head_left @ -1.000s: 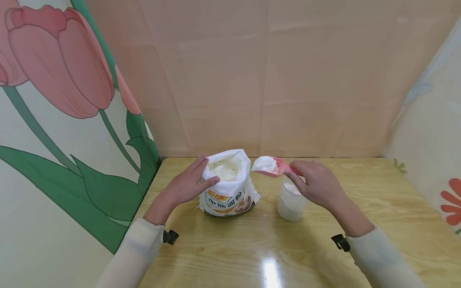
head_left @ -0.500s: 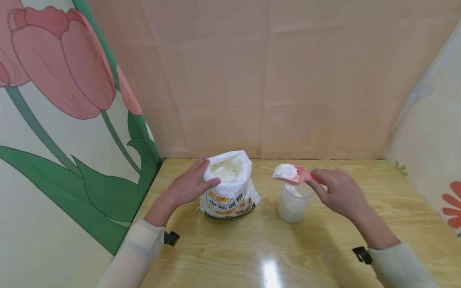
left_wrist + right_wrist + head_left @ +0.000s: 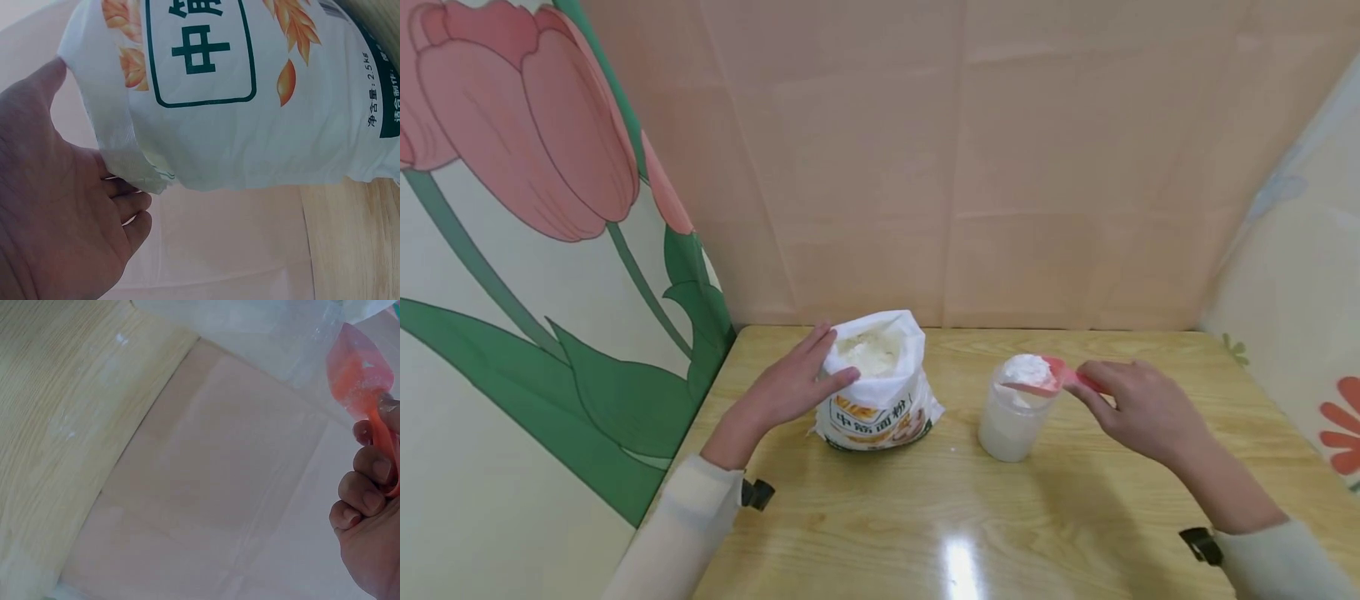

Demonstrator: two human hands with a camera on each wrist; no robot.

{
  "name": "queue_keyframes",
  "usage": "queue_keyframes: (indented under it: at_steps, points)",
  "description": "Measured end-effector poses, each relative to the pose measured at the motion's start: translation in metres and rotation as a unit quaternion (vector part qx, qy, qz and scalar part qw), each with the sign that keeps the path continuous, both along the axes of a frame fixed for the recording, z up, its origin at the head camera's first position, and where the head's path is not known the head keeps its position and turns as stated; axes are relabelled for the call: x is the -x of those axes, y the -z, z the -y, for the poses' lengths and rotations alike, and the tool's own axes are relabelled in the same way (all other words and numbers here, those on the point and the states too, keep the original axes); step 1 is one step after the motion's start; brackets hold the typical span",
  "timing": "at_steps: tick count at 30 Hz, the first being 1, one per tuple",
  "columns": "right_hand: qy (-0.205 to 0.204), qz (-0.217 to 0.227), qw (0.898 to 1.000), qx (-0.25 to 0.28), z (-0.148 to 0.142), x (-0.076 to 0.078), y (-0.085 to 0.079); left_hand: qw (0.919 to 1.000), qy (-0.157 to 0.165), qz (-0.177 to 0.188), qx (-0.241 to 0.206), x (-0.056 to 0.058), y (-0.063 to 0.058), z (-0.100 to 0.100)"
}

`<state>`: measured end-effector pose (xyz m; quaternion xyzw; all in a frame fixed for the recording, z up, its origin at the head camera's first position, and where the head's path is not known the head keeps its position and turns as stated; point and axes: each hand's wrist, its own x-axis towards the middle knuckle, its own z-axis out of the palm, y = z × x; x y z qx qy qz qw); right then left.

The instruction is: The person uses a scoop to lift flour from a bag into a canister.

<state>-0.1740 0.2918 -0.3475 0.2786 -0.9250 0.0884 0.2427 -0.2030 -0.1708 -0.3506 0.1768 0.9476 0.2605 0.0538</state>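
Observation:
The white flour bag (image 3: 868, 408), its top folded open with flour inside, stands upright on the table. My left hand (image 3: 793, 385) holds the bag's mouth from the left, thumb across the front rim and fingers along the far side; its palm shows beside the bag in the left wrist view. In my right hand (image 3: 1138, 408) is the handle of a pink scoop (image 3: 1057, 377), fingers curled round it. Heaped flour (image 3: 1026, 369) fills the scoop, held level over the mouth of a translucent cup (image 3: 1011, 429). Pale contents show through the cup's wall.
Everything stands on a wood-grain table (image 3: 880, 517) with a pinkish covered wall (image 3: 955, 167) behind it. A tulip-patterned panel (image 3: 527, 125) rises at the left. Tiny white specks (image 3: 120, 339) lie on the tabletop near the cup.
My right hand has carried the loaded scoop rightward from beside the bag and then down to the cup's mouth. The left hand and bag stay in place.

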Motion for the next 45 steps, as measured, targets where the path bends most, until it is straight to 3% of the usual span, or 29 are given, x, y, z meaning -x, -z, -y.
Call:
queue_keyframes:
  at_steps: [10,13,19,24,35,39,45]
  points:
    - [-0.096,-0.013,0.993,-0.072,-0.007,0.018,-0.027,1.0000,-0.003,-0.006,-0.001,0.001,-0.006,-0.002]
    - [-0.095,0.003,0.989,-0.109,-0.004,0.023,-0.037,1.0000,-0.003,-0.009,-0.001,0.002,-0.007,-0.002]
    - [-0.070,0.077,0.979,-0.175,0.006,0.030,-0.061,0.9999,-0.004,-0.014,0.004,0.003,-0.006,-0.003]
    - [-0.058,0.142,0.962,-0.225,0.022,0.036,-0.077,1.0000,-0.006,-0.006,0.004,0.003,-0.005,-0.003]
    - [-0.065,0.200,0.931,-0.298,0.060,0.049,-0.111,0.9999,-0.005,-0.005,0.011,0.001,-0.004,-0.001]
    - [-0.061,0.213,0.926,-0.306,0.066,0.049,-0.118,0.9999,-0.006,-0.006,0.010,0.001,-0.004,-0.001]
    - [-0.058,0.216,0.928,-0.299,0.069,0.048,-0.122,0.9999,-0.001,-0.006,0.010,0.000,-0.006,-0.003]
